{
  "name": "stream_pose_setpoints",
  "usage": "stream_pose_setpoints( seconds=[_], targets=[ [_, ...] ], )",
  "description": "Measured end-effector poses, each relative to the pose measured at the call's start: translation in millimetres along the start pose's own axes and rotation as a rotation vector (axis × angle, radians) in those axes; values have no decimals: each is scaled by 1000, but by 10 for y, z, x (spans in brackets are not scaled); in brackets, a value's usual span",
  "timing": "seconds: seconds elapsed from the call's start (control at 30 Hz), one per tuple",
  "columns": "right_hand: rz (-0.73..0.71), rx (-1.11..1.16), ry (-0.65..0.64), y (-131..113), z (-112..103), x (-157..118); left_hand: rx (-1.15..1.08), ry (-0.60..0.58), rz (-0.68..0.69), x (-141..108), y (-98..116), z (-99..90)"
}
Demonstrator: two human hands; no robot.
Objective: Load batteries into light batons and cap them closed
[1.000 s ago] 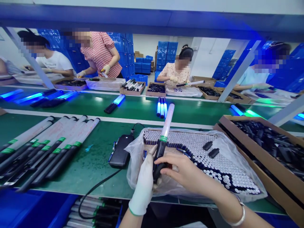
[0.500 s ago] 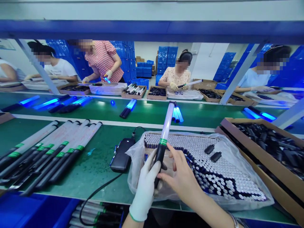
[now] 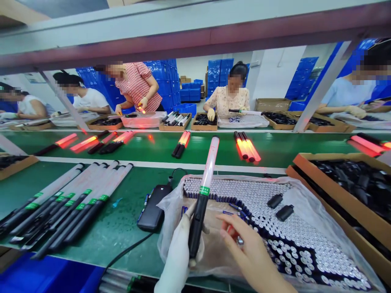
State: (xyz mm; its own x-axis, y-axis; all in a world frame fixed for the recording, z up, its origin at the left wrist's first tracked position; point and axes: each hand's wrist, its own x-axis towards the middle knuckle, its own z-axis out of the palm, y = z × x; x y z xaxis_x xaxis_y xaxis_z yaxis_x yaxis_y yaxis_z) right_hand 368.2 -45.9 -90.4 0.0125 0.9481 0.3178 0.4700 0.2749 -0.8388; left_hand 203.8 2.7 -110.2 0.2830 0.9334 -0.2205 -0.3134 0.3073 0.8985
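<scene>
From my remote seat I see the gloved left hand (image 3: 179,248) wrapped around a baton (image 3: 202,199), its pale tube (image 3: 210,162) pointing to one o'clock. At the baton's four o'clock, the right hand (image 3: 249,249) half-curls beside batteries (image 3: 253,194) (holding one? I can't tell).

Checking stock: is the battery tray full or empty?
Partly full: batteries crowd the far and right sides; brown bottom shows at near left.
</scene>
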Motion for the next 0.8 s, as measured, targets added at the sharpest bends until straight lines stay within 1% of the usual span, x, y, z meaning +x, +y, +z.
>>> stream_pose_setpoints(
  seconds=[0.07,0.1,0.17,0.27,0.3,0.37,0.43,0.5,0.6,0.73,0.8],
  targets=[
    [-30,12,-2,-52,77,45,123,50,122,0,-31,17],
    [-19,24,9,-79,122,69,193,74,189,-2,-44,24],
    [73,71,49,-123,214,121,302,107,283,-15,-60,31],
    [271,240,116,-146,328,205,460,104,335,-57,-58,26],
    [314,314,131,-147,355,230,518,100,349,-74,-51,23],
    [357,459,149,-157,397,270,594,95,350,-107,-32,24],
    [383,590,173,-194,427,293,595,96,307,-133,-8,36],
    [429,717,211,-259,452,306,573,71,267,-149,14,57],
    [526,872,257,-368,484,335,508,52,271,-154,41,88],
    [618,946,260,-440,500,414,414,120,315,-134,78,110],
    [645,972,267,-445,500,456,402,130,324,-130,96,115]
  ],
)
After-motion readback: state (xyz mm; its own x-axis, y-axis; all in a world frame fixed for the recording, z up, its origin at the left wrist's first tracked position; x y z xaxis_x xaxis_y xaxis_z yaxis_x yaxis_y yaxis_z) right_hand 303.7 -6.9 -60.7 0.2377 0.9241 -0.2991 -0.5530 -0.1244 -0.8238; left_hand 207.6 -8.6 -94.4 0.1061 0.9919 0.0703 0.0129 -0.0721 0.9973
